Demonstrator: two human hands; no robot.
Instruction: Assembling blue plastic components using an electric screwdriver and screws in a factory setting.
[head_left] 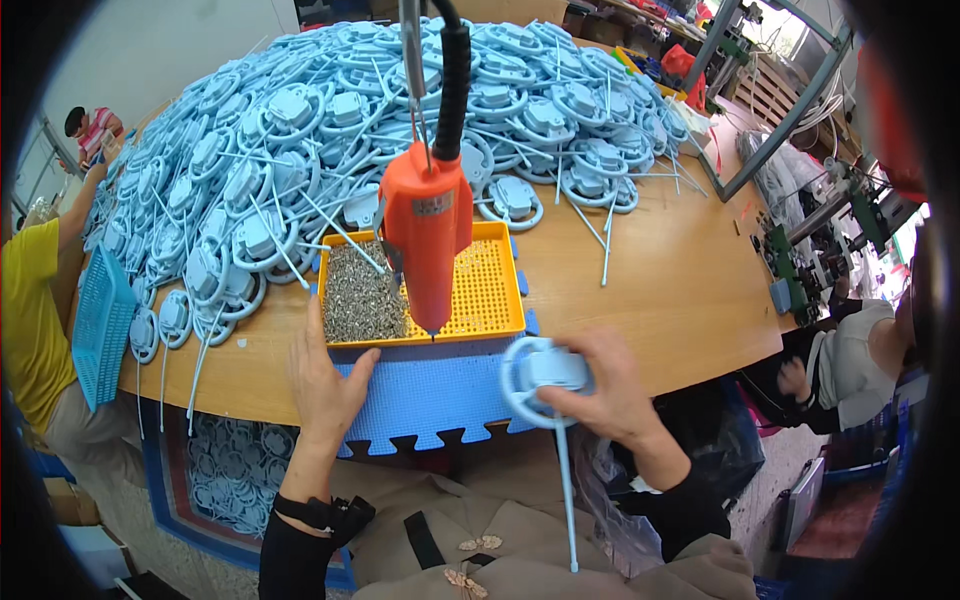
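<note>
My right hand grips a light blue plastic wheel-shaped part by its side, over the right end of the blue foam mat. The part's long thin stem points down toward my lap. My left hand is open, its fingers stretched, at the near left corner of a yellow tray. Heaped small metal screws fill the tray's left side; its perforated right side shows bare mesh. Between my hands an orange electric screwdriver hangs tip down over the tray.
A large heap of the same blue parts covers the far and left table. A blue basket stands at the left edge by a person in yellow. Another person sits at right near metal frames. More parts lie in a bin below.
</note>
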